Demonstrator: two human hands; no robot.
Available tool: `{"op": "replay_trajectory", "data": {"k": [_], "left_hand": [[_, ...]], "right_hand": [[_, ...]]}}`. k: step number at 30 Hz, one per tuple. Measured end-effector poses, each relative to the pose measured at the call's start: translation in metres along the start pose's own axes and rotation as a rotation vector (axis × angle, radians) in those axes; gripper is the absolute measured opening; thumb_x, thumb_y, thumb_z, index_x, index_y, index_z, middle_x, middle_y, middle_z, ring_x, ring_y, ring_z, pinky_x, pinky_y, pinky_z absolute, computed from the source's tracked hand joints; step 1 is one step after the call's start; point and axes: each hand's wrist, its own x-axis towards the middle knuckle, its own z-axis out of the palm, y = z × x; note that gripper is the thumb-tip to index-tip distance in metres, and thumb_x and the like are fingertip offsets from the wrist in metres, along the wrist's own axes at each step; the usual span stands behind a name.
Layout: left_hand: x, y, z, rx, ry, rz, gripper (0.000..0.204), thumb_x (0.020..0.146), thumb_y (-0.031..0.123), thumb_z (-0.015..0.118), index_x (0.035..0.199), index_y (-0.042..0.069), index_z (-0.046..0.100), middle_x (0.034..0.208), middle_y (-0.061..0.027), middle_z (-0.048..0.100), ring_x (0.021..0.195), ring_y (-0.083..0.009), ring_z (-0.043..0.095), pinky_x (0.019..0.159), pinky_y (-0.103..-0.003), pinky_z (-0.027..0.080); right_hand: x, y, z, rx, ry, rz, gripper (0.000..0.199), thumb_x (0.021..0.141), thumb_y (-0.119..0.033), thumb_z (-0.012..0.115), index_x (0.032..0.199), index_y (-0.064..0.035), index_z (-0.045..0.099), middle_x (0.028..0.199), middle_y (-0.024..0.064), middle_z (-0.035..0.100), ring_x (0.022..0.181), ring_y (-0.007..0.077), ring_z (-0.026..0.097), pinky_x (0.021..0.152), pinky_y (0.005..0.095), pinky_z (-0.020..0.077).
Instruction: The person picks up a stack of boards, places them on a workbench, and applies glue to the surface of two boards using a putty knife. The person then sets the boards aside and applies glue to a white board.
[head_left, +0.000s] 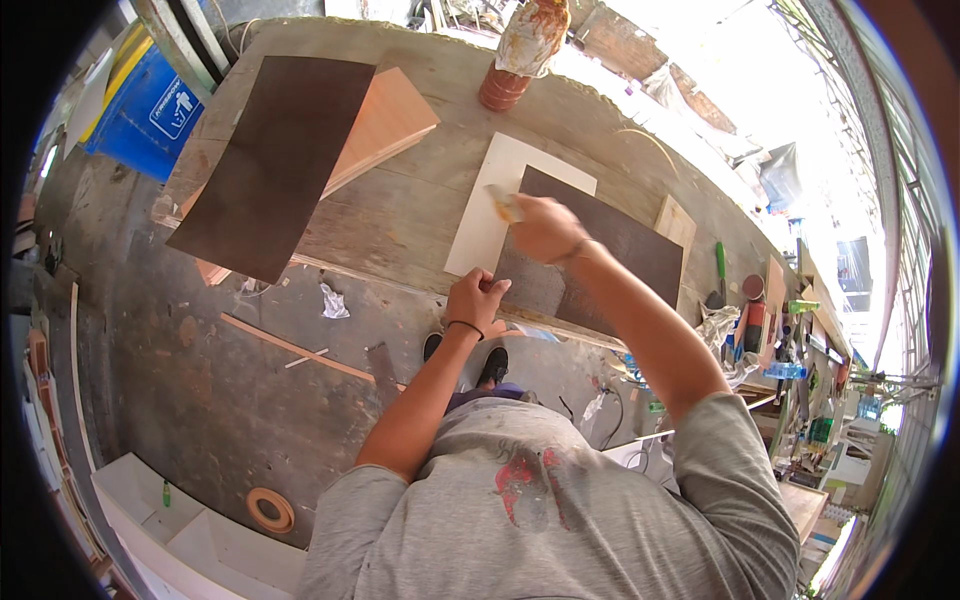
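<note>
Right hand [545,228] extended, gripping a spreader [505,203] over the dark sheet [610,250]; left hand [475,298] clenched, pinning that sheet's near edge.

1. The left hand [476,298] is curling its fingers closed, knuckles up, with the forearm extending forward and a dark band circling the wrist.
2. The right hand [545,228] is reaching farther forward, its grip closing, with the arm nearly straightening.
</note>
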Motion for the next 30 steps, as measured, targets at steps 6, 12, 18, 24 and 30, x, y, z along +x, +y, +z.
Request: {"op": "replay_trajectory", "data": {"k": [6,12,18,24,30], "left_hand": [[-0.003,0.007,0.004,-0.033,-0.006,-0.036,0.035,0.075,0.033,0.074,0.079,0.002,0.061,0.069,-0.0107,0.064,0.063,-0.0247,0.062,0.061,-0.035,0.050],[-0.002,-0.005,0.006,0.091,0.024,0.055,0.037,0.077,0.038,0.073,0.077,0.003,0.061,0.068,-0.0103,0.064,0.062,-0.0244,0.063,0.060,-0.035,0.050],[-0.009,0.003,0.001,0.006,0.004,-0.057,0.043,0.075,0.043,0.073,0.074,0.003,0.060,0.066,-0.0099,0.064,0.060,-0.0232,0.062,0.058,-0.035,0.050],[-0.014,-0.006,0.005,-0.115,0.021,-0.055,0.035,0.078,0.034,0.073,0.079,0.000,0.064,0.068,-0.0090,0.065,0.060,-0.0173,0.062,0.058,-0.031,0.049],[-0.016,-0.036,0.003,-0.444,-0.079,-0.116,0.022,0.087,0.020,0.067,0.082,-0.002,0.067,0.068,-0.0007,0.064,0.059,-0.0054,0.053,0.054,-0.024,0.043]], "right_hand": [[-0.043,0.062,0.015,-0.248,-0.007,0.243,0.029,0.077,-0.014,0.055,0.104,-0.0054,0.062,0.089,0.0215,0.067,0.087,0.0371,0.065,0.077,0.0465,0.0506],[-0.029,-0.024,0.031,-0.191,-0.106,-0.045,0.026,0.072,-0.016,0.060,0.094,-0.0018,0.064,0.085,0.0219,0.068,0.083,0.0357,0.067,0.073,0.0425,0.0540],[-0.055,0.043,-0.017,-0.112,-0.008,0.045,0.032,0.077,-0.013,0.054,0.108,-0.0050,0.060,0.091,0.0198,0.067,0.085,0.0371,0.066,0.073,0.0453,0.0527],[-0.053,0.015,0.037,-0.216,-0.061,0.029,0.022,0.075,-0.017,0.059,0.088,-0.0006,0.065,0.081,0.0220,0.068,0.078,0.0357,0.068,0.070,0.0429,0.0545],[-0.062,-0.017,0.023,-0.134,-0.142,-0.100,0.036,0.077,-0.015,0.055,0.112,-0.0062,0.058,0.081,0.0205,0.067,0.079,0.0391,0.066,0.071,0.0463,0.0518]]}}
